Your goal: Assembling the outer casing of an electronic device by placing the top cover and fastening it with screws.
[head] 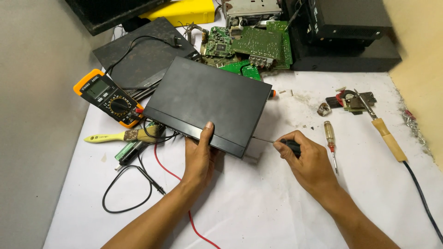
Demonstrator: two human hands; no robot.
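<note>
While the left hand [199,157] steadies the black box [207,103], fingers clamped on its front edge, the right hand [307,159] has fingers closed around a screwdriver [277,143] touching its side.

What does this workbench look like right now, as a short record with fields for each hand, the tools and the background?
left hand: left hand grips the front edge of a flat black box, thumb on top
right hand: right hand holds a screwdriver with its tip at the box's side
left of box: multimeter, paintbrush, red wire
right of box: spare screwdriver, soldering iron
behind: green circuit boards
surface: white table
</note>
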